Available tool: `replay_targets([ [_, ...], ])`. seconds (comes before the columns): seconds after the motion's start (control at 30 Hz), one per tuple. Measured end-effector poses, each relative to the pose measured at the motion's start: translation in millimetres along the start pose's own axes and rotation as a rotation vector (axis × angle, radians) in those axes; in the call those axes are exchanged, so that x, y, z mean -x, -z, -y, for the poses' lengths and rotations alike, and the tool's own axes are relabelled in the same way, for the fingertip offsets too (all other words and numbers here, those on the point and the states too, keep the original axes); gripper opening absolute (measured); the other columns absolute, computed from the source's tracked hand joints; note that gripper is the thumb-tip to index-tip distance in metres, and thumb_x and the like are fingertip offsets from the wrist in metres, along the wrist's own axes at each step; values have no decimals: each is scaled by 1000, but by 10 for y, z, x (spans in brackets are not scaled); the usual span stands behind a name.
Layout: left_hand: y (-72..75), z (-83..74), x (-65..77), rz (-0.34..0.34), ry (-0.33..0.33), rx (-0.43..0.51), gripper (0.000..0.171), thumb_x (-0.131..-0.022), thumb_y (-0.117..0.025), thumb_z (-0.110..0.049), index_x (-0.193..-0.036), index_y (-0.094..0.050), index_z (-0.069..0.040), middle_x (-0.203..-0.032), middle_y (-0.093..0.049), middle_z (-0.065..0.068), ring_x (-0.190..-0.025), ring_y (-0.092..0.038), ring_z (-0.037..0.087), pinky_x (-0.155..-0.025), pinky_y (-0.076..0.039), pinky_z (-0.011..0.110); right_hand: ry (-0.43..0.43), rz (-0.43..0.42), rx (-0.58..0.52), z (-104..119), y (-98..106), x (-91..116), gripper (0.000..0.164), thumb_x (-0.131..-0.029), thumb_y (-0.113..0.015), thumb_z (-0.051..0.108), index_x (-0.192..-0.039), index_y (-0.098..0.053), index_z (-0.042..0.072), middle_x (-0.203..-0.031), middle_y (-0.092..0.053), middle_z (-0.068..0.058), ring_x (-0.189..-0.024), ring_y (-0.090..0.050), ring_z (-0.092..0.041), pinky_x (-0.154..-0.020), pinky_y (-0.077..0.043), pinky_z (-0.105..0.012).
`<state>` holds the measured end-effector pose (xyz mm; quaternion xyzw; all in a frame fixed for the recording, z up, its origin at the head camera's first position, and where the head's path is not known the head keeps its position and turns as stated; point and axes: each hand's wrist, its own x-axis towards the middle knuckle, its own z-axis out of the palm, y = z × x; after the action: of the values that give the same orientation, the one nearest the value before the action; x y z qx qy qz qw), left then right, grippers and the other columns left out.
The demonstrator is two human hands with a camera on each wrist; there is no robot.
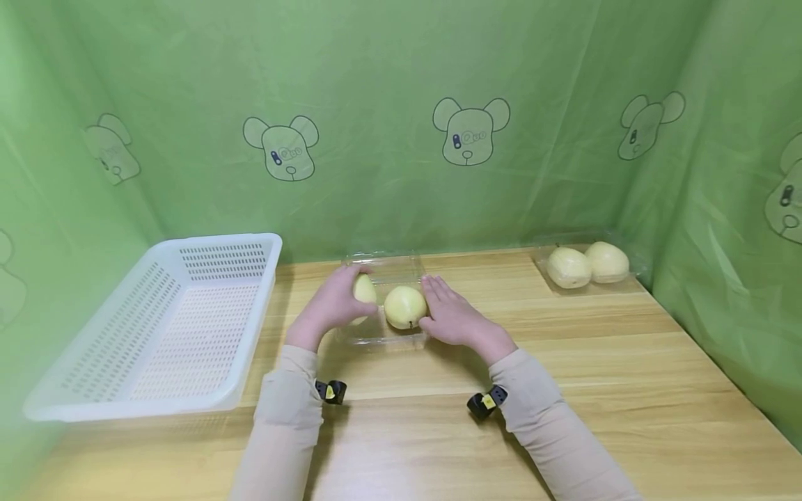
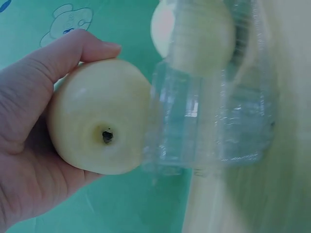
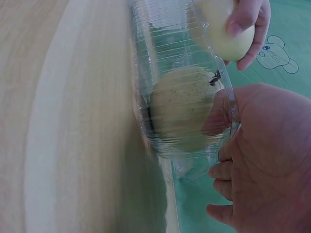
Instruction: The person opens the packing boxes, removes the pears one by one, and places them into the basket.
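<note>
A pale yellow pear [image 2: 99,104] is gripped in my left hand [image 1: 331,303], thumb on one side and fingers round the other. It is at the left end of a clear plastic box [image 1: 383,341] whose lid stands open toward the back. A second pear [image 1: 404,307] sits in the box's right half, its dark stem toward me. At the box's right end is my right hand [image 1: 456,314], fingers extended along the outside. In the right wrist view its thumb [image 3: 217,116] shows through the plastic, right at the second pear.
To the left stands a white slotted basket [image 1: 250,362]. At the back right, another clear plastic box [image 1: 579,291] holds two pears [image 1: 587,265]. Green printed sheeting [image 1: 376,83] hangs behind and on both sides of the wooden table [image 1: 626,390].
</note>
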<state>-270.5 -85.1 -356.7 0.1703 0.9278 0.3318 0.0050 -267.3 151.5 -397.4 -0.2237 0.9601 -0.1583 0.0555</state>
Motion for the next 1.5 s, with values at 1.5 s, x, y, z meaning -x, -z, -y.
replay_targets([
  [1.5,562,12,247,-296,43,51,74,-72,-79,-19,-139,-48,-7,-136,-52,19,-115,-54,35,-88,-54,50,10,-14,13,-7,-3,-7,80,-92,-49,29,-152,-11,-9,-161,-9,-25,-150,-11,-42,-123,-15,-52],
])
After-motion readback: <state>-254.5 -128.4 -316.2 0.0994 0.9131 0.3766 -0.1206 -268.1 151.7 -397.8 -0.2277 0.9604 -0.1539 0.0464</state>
